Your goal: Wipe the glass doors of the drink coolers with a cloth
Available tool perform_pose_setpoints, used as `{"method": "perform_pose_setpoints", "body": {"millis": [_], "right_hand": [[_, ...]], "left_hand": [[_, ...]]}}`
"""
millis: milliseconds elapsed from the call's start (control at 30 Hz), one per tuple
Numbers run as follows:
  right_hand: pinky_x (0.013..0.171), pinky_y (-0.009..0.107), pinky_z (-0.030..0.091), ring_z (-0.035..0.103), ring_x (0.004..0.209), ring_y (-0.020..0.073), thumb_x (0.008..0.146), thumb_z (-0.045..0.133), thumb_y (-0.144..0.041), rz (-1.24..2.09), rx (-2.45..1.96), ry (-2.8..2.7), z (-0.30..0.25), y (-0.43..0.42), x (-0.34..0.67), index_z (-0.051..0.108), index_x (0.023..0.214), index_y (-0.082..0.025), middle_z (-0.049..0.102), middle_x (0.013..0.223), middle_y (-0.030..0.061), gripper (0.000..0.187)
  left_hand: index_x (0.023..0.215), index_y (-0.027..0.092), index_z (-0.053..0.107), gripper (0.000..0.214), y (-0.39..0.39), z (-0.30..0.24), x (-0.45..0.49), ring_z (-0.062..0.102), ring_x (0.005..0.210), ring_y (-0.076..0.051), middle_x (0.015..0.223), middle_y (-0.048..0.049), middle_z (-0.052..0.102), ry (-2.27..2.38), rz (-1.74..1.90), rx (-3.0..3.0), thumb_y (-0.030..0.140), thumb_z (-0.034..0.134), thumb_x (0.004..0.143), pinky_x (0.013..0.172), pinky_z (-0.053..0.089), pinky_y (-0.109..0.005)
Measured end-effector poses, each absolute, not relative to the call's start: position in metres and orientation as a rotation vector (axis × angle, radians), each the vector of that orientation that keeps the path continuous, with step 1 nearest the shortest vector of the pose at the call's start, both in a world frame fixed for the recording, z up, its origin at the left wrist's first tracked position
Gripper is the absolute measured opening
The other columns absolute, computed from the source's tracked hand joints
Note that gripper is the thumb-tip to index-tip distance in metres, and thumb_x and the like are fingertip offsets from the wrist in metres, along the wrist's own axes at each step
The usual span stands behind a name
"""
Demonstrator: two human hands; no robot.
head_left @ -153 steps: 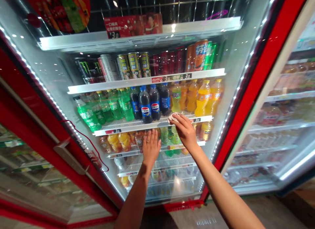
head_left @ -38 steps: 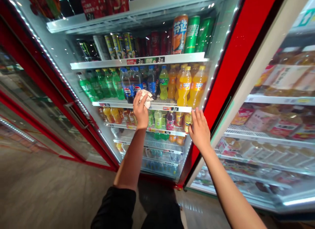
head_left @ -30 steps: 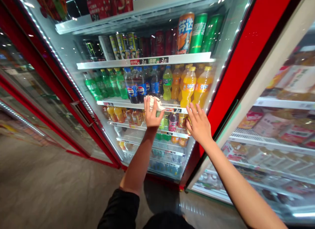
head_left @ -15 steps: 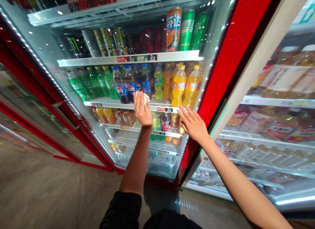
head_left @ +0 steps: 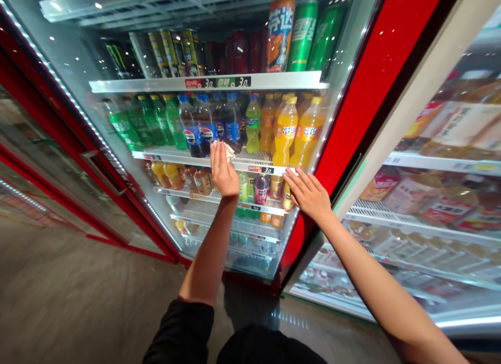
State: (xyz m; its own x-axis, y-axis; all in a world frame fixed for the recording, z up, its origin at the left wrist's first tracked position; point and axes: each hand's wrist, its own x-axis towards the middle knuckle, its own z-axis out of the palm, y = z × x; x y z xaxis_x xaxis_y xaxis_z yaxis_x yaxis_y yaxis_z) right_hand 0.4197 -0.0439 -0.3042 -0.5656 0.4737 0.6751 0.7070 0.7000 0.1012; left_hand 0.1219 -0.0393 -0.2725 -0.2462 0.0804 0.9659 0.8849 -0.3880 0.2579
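My left hand (head_left: 223,171) presses against the glass door (head_left: 117,61) of a drinks cooler, its fingers up and a crumpled white cloth (head_left: 229,152) under them. Behind the glass, level with that hand, stand Pepsi bottles (head_left: 191,134). My right hand (head_left: 309,194) lies flat on the same glass, fingers spread, holding nothing, near orange soda bottles (head_left: 285,132). Green soda bottles (head_left: 125,132) fill the left of that shelf, and cans stand on the shelf above.
The door has a red frame (head_left: 376,103). A second glass-fronted cooler (head_left: 430,207) with packaged drinks stands to the right, and another red-framed glass door (head_left: 58,160) to the left. A grey polished floor (head_left: 78,301) lies below, and my black sleeve (head_left: 176,335) shows at the bottom.
The white cloth has passed from my right hand to my left hand. My left hand now sits higher and further left on the glass, and the view has shifted back from the door.
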Motion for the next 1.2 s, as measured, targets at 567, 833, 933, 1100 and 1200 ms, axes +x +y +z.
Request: {"method": "perform_pose_setpoints", "body": {"millis": [567, 833, 933, 1100, 1200], "right_hand": [[0.132, 0.043, 0.043, 0.046, 0.158, 0.0189, 0.113, 0.046, -0.027, -0.406, -0.857, -2.27, -0.309, -0.042, 0.427, 0.033, 0.169, -0.04, 0.046, 0.169, -0.0078, 0.059], [0.129, 0.044, 0.048, 0.051, 0.156, 0.0191, 0.114, 0.044, -0.024, -0.381, -0.843, -2.247, -0.311, -0.041, 0.431, 0.044, 0.165, -0.037, 0.055, 0.163, -0.0058, 0.052], [0.125, 0.043, 0.052, 0.056, 0.152, 0.0186, 0.114, 0.043, -0.02, -0.461, -0.783, -2.186, -0.315, -0.039, 0.433, 0.051, 0.161, -0.036, 0.061, 0.158, -0.0048, 0.051], [0.122, 0.038, 0.054, 0.06, 0.148, 0.0191, 0.112, 0.051, -0.018, -0.69, -0.693, -1.988, -0.322, -0.034, 0.432, 0.045, 0.166, -0.034, 0.066, 0.155, -0.0015, 0.057], [0.124, 0.034, 0.051, 0.059, 0.149, 0.0179, 0.112, 0.049, -0.016, -0.787, -0.683, -1.948, -0.324, -0.033, 0.431, 0.037, 0.17, -0.034, 0.066, 0.156, -0.0007, 0.062]], "left_hand": [[0.162, 0.024, 0.052, 0.055, -0.044, -0.295, 0.129, 0.04, 0.163, -0.022, 0.162, -0.0089, 0.061, -1.219, -1.661, -1.567, 0.013, 0.039, 0.11, 0.137, 0.036, -0.049], [0.163, 0.023, 0.05, 0.059, -0.046, -0.291, 0.151, 0.037, 0.164, -0.025, 0.164, -0.009, 0.058, -1.243, -1.726, -1.566, 0.01, 0.04, 0.107, 0.138, 0.035, -0.054], [0.157, 0.027, 0.059, 0.056, -0.042, -0.289, 0.153, 0.047, 0.158, -0.023, 0.154, -0.0063, 0.068, -1.133, -1.629, -1.705, 0.008, 0.042, 0.107, 0.135, 0.041, -0.05], [0.161, 0.023, 0.055, 0.054, -0.035, -0.278, 0.13, 0.037, 0.164, -0.027, 0.167, -0.0094, 0.055, -1.198, -1.897, -1.458, 0.015, 0.044, 0.109, 0.139, 0.031, -0.054], [0.162, 0.02, 0.052, 0.054, -0.038, -0.279, 0.13, 0.038, 0.164, -0.027, 0.167, -0.0115, 0.054, -1.13, -1.873, -1.432, 0.013, 0.045, 0.109, 0.139, 0.032, -0.052]]}}
